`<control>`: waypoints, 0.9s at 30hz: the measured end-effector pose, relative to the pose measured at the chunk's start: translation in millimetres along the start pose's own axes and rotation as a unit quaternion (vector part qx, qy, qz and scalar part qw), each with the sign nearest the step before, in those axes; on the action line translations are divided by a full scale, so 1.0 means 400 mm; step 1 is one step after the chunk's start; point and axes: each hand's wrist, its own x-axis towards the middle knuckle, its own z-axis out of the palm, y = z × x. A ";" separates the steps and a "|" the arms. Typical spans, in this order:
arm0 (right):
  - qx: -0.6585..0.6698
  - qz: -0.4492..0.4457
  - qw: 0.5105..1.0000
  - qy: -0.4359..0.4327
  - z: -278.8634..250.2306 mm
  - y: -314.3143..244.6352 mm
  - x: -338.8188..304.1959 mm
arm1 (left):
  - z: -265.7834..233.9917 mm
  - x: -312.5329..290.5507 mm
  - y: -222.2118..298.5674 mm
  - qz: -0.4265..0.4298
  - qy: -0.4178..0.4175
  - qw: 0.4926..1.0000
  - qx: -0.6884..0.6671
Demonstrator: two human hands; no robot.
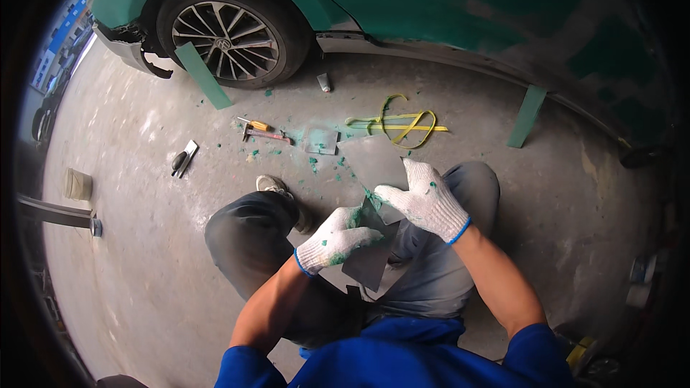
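Note:
Both my hands wear white knit gloves with blue cuffs, flecked with green. Between finger and thumb, my left hand (339, 238) grips a dark grey flat sheet (368, 273), which hangs down over my lap. My right hand (425, 197) pinches a lighter grey flat sheet (370, 160) that reaches out toward the car. The two sheets meet between my hands, with green crumbs at the overlap. Whether they are metal, plastic or abrasive paper I cannot make out. My fingers partly cover both.
A green-coated car with a wheel (228, 36) stands ahead; two green strips (205, 75) (528, 116) lean against it. On the concrete lie a hammer (269, 135), a yellow-handled screwdriver (255, 125), a small plate (321, 141), a yellow strap (410, 128), a tube (324, 82), and a bucket (77, 185).

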 end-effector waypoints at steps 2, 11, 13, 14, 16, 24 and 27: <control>-0.072 -0.069 0.993 -0.065 -0.009 0.019 -0.014 | 0.009 0.005 -0.004 -0.044 0.002 0.998 -0.034; 0.148 0.089 0.972 0.162 0.021 0.041 -0.003 | 0.025 0.001 -0.010 -0.035 0.098 0.963 -0.248; 0.153 0.079 0.972 0.161 0.022 0.063 0.010 | 0.026 -0.010 -0.040 -0.036 0.119 0.975 -0.185; 0.234 0.069 0.957 0.155 0.026 0.111 0.031 | 0.031 -0.010 -0.026 -0.042 0.091 0.984 -0.150; 0.339 0.062 0.927 0.151 0.013 0.116 0.047 | 0.038 -0.019 0.002 -0.067 0.044 0.990 -0.115; 0.059 -0.061 0.996 -0.017 0.032 -0.036 0.010 | 0.001 -0.011 -0.041 -0.091 0.002 0.964 -0.250; 0.334 0.091 0.937 0.041 -0.019 -0.014 0.063 | 0.004 -0.027 -0.017 -0.050 0.033 0.931 -0.361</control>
